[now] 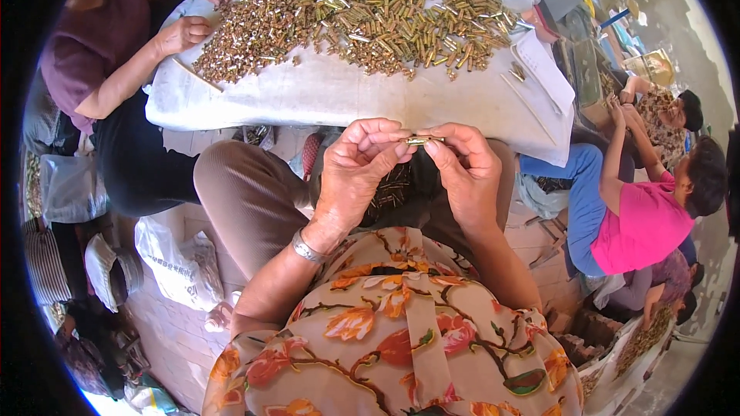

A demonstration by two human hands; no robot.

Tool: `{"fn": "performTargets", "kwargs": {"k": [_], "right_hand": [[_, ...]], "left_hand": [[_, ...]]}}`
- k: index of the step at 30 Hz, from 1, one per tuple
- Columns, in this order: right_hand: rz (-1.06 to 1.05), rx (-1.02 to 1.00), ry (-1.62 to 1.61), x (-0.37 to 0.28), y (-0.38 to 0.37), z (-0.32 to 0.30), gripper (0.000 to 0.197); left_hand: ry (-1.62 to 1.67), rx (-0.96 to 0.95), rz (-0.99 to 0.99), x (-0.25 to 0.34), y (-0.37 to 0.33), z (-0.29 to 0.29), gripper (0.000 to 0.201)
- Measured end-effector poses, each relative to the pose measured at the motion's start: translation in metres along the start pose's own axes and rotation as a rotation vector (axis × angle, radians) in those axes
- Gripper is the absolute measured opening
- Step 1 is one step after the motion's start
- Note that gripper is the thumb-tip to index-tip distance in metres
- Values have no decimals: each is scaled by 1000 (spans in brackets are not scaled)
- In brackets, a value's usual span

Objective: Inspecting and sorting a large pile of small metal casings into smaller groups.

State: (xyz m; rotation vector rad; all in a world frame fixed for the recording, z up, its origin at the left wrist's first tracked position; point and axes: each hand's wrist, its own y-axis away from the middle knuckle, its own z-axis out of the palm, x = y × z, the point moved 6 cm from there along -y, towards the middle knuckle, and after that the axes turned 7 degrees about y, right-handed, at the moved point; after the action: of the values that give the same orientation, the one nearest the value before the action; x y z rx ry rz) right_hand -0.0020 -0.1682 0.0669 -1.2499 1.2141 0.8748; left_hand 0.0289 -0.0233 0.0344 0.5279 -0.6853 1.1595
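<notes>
Above my lap, my left hand (358, 166) and my right hand (468, 173) meet at a small brass-coloured metal cylinder (422, 140). Thumb and fingers of each hand pinch one end of it. Whether it is one piece or two joined parts is too small to tell. Below my hands, between my knees, lies a heap of similar slim metal cylinders (391, 189), partly hidden by my wrists. Past my hands, the cloth-covered table (324, 100) bears a broad pile of brass-coloured cylinders (401, 8), with smaller coppery pieces (239, 46) toward its left.
At the left, another person's hands (187, 33) pick at the pile's edge. Paper sheets (543, 65) and a thin stick (532, 112) lie on the table's right. A white plastic bag (181, 266) stands on the floor. Several people sit at the right, one in a pink shirt (644, 227).
</notes>
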Motion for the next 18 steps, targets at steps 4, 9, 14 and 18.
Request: {"fn": "performTargets", "kwargs": {"k": [4,9,14,18], "right_hand": [[0,-3,-15,-2,3,2,15],[-87,-39,59,-5,4,1,15],[-104,-86,159,-8,3,-3,14],[64,-155,-7,-4,1,-6,15]], "left_hand": [[-37,-12,65,2,3,0,24],[-192,-20,145,7,8,2,22],[-272,-22,162,10,10,4,19],[-250,-57,158,12,10,1,19]]}}
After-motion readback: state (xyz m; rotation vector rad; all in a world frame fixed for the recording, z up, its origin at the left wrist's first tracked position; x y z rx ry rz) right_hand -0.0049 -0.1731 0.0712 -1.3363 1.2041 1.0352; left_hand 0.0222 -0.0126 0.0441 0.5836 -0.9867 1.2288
